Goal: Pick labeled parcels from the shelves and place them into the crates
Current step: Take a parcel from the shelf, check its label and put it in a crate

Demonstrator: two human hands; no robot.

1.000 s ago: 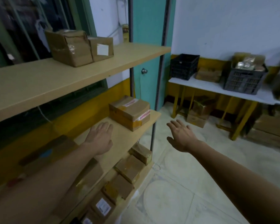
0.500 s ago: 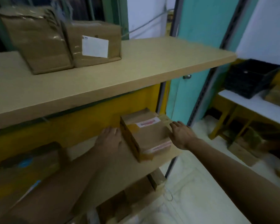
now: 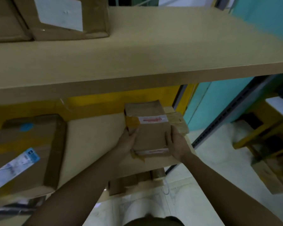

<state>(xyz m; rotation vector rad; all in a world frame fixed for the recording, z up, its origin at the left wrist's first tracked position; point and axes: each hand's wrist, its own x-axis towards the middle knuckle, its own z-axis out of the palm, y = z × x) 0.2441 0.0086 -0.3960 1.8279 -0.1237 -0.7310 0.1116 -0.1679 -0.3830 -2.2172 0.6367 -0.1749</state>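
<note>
Through the head camera I see my left hand [image 3: 127, 142] and right hand [image 3: 176, 144] gripping opposite sides of the taped cardboard parcel [image 3: 149, 132], thumbs on top. It sits between my palms at the middle shelf's [image 3: 91, 137] right end.

Brown parcel [image 3: 149, 131] on the middle shelf [image 3: 95, 136] gripped at its sides by left hand [image 3: 128, 141] and right hand [image 3: 178, 144], red-printed label [image 3: 153, 119] on top, larger labelled box [image 3: 26, 152] at left, two boxes [image 3: 52, 18] on the upper shelf [image 3: 153, 51].
</note>
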